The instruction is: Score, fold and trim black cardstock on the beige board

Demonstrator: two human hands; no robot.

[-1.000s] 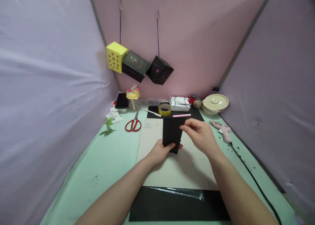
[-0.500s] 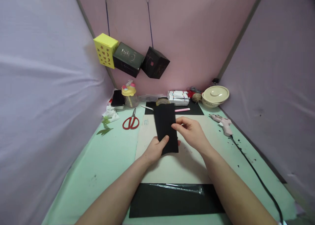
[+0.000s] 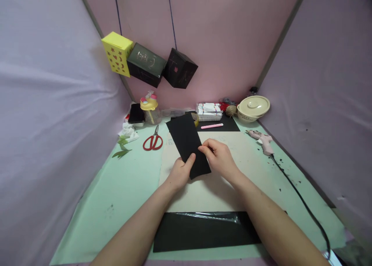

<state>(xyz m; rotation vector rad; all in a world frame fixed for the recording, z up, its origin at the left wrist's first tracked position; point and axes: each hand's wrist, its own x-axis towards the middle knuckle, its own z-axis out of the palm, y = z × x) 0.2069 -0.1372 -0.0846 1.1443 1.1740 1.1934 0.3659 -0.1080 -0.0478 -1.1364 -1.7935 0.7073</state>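
Observation:
A black rectangular card [image 3: 186,140] is held above the pale board [image 3: 203,198], its top leaning to the left. My left hand [image 3: 180,173] grips its lower left edge, with the thumb on the front face and the other fingers hidden behind. At the card's right edge, my right hand [image 3: 217,155] pinches it between thumb and fingertips. Behind the card is a roll of tape [image 3: 196,120], partly covered.
Red-handled scissors [image 3: 153,142], leaves [image 3: 122,152] and a yellow-lidded jar [image 3: 151,111] are at left. A glue gun [image 3: 263,140] with its cord lies at right. Black sheets [image 3: 203,235] lie in front. Boxes [image 3: 147,64] hang at the back.
The black card has tilted, its top swinging to the left. Both hands still hold it, my right hand slightly further left. The camera view has shifted a little.

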